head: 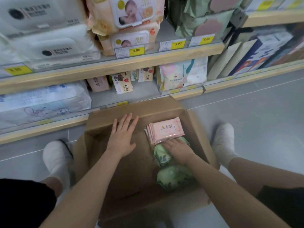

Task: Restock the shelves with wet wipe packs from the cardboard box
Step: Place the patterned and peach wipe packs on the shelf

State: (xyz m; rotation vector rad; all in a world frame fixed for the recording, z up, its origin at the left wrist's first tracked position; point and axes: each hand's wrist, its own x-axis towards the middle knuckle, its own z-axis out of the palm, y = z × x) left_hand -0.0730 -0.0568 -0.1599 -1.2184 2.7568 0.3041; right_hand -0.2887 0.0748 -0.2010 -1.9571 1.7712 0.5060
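Below, centre of frame: open cardboard box [131,170] on grey floor, both hands inside.

Left hand [121,139] flat, fingers straight and spread, holding nothing. Right hand [177,148] reaching under a pink stack of wet wipe packs [166,131] at centre right, fingers hidden (grip cannot be told), resting over green packs [172,176]. Stocked shelves [115,63] across upper frame, yellow price tags [136,50].
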